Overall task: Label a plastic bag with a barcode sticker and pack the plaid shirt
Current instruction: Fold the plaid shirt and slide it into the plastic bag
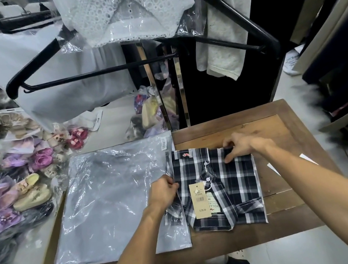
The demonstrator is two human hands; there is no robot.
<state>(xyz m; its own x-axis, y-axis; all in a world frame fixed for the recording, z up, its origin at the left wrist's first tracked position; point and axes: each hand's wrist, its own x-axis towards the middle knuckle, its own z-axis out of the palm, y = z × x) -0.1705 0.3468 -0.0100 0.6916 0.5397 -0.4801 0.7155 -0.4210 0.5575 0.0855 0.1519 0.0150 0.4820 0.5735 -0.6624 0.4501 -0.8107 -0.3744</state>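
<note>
A folded navy-and-white plaid shirt [227,178] lies on a wooden table [271,129], with a tan price tag [200,199] on top. Its left edge is inside the mouth of a clear plastic bag [111,202], which lies flat to the left. A small barcode sticker [163,142] sits at the bag's far right corner. My left hand [163,191] pinches the bag's open edge at the shirt's left side. My right hand [240,144] grips the shirt's far right edge.
Bagged shoes [28,190] are piled on the floor at the left. Black hangers [94,72] with bagged white garments [125,11] hang above the table's far side. A cardboard sheet [52,223] lies under the bag. White paper [273,167] lies at the table's right edge.
</note>
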